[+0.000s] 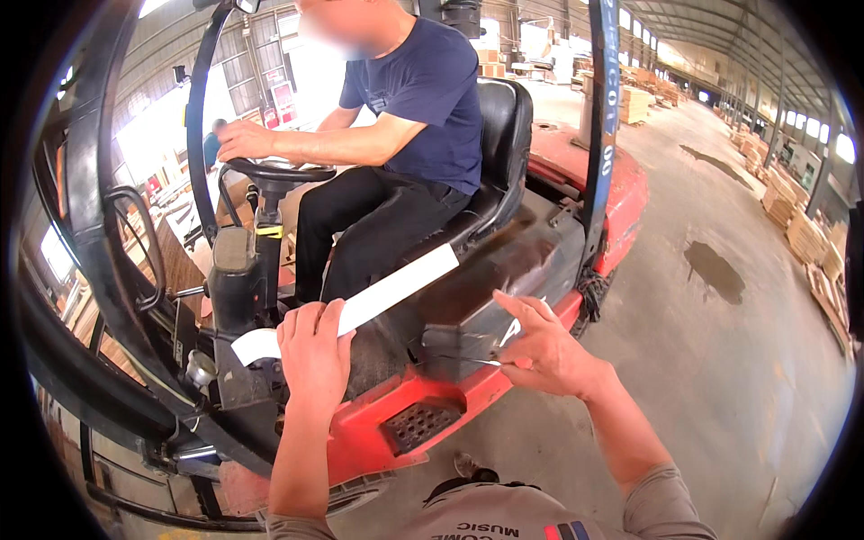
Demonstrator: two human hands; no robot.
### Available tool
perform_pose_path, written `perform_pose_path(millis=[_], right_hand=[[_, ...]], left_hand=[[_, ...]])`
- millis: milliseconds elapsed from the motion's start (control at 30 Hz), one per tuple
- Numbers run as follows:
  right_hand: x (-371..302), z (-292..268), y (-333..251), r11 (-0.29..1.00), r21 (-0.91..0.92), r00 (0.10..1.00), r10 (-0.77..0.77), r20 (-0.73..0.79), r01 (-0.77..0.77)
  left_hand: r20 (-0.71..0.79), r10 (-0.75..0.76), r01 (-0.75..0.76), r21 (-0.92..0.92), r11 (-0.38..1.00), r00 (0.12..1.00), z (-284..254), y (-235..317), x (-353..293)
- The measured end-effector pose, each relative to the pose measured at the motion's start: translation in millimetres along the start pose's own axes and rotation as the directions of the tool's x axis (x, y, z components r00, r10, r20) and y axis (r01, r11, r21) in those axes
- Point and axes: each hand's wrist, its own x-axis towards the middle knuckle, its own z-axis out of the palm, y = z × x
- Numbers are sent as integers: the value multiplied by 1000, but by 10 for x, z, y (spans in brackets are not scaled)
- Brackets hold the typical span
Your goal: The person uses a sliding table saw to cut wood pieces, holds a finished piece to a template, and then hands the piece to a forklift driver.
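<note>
My left hand [313, 346] is closed around the lower part of a long, flat white strip [400, 290]. The strip slants up to the right in front of the forklift seat, and its lower end curls out past my fingers. To the right, my right hand [549, 349] is raised beside the forklift's dark side panel [463, 335]. Its index finger points up and left, while the thumb and other fingers bend around a thin, slender thing with a pale end, too small to name.
A person in a dark blue T-shirt [423, 72] sits on the black forklift seat [506, 126], one hand near the steering wheel [279, 171]. The red step [423, 423] lies below my hands. Stacked wood [787, 202] lines the right, with a dark floor patch [714, 270] nearer.
</note>
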Motion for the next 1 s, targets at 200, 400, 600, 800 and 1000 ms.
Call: perform_pose_path(millis=[200,400,600,800,1000], right_hand=[[795,169,701,966,241,996,-87,-27,91],[1025,520,1214,870,488,997,-78,5,66],[1297,719,1607,764,631,987,-161,-17,135],[1296,598,1962,722,673,982,-187,-30,158],[1229,507,2209,696,702,983,-181,-32,151]], left_hand=[[-40,-47,52,146,988,998,235,12,227],[-118,-226,254,371,893,967,567,254,360],[-196,-410,455,404,794,891,768,522,518],[-240,-423,484,502,716,874,952,882,744],[-225,-448,498,488,717,865,1181,1021,853]])
